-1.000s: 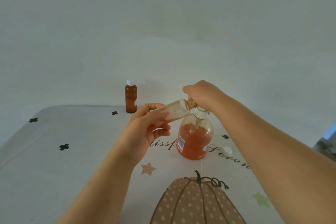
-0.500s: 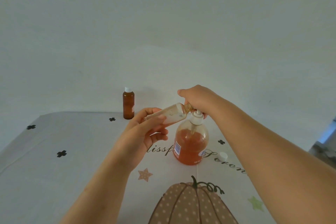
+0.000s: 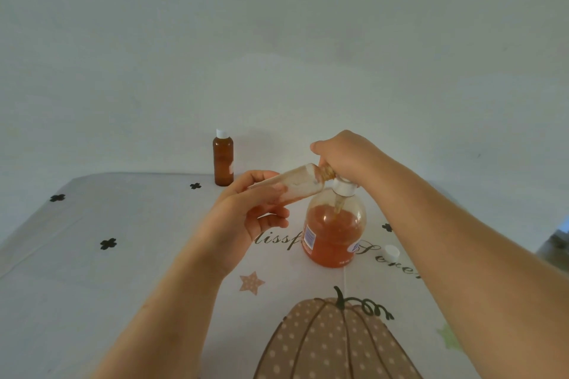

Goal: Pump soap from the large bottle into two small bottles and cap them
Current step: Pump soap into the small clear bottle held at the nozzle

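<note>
Two hands at the large bottle [image 3: 334,234] on the table [image 3: 123,271].
Left hand [image 3: 246,220] grips the tilted small bottle [image 3: 295,184], neck at the pump [image 3: 344,188]; right hand [image 3: 346,154] curls its fingers over the pump.

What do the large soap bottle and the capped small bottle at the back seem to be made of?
The large bottle looks like clear glossy plastic: the orange soap shows through its wall. The capped small bottle looks amber and translucent, plastic or glass; I cannot tell which. Its cap looks like white plastic.
</note>
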A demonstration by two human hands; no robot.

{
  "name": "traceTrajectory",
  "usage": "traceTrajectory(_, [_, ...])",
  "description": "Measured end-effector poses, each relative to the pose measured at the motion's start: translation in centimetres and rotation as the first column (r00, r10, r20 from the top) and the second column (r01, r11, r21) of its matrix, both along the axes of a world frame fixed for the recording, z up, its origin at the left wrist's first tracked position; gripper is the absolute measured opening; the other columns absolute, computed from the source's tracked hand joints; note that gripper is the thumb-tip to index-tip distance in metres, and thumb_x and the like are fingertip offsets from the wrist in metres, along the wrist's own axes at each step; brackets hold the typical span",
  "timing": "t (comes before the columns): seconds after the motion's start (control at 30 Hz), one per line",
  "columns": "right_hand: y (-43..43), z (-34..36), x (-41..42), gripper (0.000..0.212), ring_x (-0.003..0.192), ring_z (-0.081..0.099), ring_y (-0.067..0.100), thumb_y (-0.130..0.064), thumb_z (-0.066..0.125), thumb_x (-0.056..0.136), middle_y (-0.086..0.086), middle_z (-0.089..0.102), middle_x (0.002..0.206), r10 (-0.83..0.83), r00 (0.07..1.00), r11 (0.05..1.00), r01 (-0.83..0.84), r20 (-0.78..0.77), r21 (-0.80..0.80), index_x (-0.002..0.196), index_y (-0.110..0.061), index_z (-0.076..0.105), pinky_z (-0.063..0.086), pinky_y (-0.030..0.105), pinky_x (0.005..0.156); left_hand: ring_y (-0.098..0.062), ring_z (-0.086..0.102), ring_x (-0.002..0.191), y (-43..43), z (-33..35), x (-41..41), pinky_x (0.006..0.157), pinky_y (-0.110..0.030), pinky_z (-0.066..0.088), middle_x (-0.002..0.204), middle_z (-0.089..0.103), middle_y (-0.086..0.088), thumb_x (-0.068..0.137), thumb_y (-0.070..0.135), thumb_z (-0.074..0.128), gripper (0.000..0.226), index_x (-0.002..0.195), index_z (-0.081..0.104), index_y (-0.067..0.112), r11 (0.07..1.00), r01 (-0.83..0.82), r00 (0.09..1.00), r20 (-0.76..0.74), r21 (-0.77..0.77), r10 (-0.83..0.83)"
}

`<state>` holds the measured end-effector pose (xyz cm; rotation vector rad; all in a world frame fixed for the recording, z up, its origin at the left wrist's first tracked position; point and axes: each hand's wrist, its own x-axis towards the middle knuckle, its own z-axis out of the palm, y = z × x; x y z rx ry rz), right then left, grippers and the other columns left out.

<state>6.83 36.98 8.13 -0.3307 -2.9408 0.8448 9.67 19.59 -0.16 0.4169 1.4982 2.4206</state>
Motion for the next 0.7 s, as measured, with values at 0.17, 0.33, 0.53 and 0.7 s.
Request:
traceTrajectory(0.17, [0.3,-0.5,-1.1,0.033,0.072,0.049,0.022,-0.023,0.045,0.093,0.008,0.058,0.084,-0.052,0.998,0.999,0.052,0.022,0.0,0.107,-0.002,0.067,0.037,0.029,0.063,-0.022,0.064,0.066,0.0,-0.1,-0.2,0.06,-0.029,0.055,0.081,0.067,-0.011,0.074,0.011,0.074,0.023,0.094,0.064,0.008,1.0,0.003,1.0,-0.004,0.009,-0.003])
traceTrajectory(0.33, [0.5,-0.9,-1.2,0.038,0.062,0.051,0.023,-0.034,0.047,0.087,0.004,0.059,0.071,-0.103,0.995,0.994,0.103,-0.006,-0.036,0.097,-0.005,0.07,0.04,0.031,0.065,-0.023,0.064,0.066,0.0,-0.1,-0.1,0.061,-0.03,0.055,0.082,0.066,-0.013,0.074,0.01,0.075,0.025,0.096,0.064,0.007,1.0,-0.005,1.0,-0.006,0.006,0.005])
traceTrajectory(0.53, [0.2,0.3,-0.8,0.034,0.061,0.055,0.023,-0.032,0.046,0.086,0.005,0.063,0.072,-0.132,0.991,0.991,0.132,-0.002,-0.012,0.089,-0.007,0.069,0.046,0.031,0.067,-0.023,0.064,0.071,0.0,0.2,0.2,0.063,-0.03,0.055,0.092,0.068,-0.014,0.079,0.014,0.076,0.027,0.101,0.063,0.006,1.0,-0.002,0.999,-0.042,0.009,0.002])
traceTrajectory(0.7, [0.0,1.4,-0.1,0.035,0.057,0.056,0.023,-0.03,0.043,0.088,0.004,0.064,0.064,-0.146,0.988,0.987,0.149,-0.043,0.053,0.089,-0.009,0.071,0.048,0.03,0.067,-0.022,0.064,0.076,-0.2,0.4,0.6,0.067,-0.029,0.055,0.095,0.07,-0.011,0.081,0.02,0.074,0.025,0.102,0.065,0.01,0.999,0.035,0.997,-0.074,0.03,-0.033])
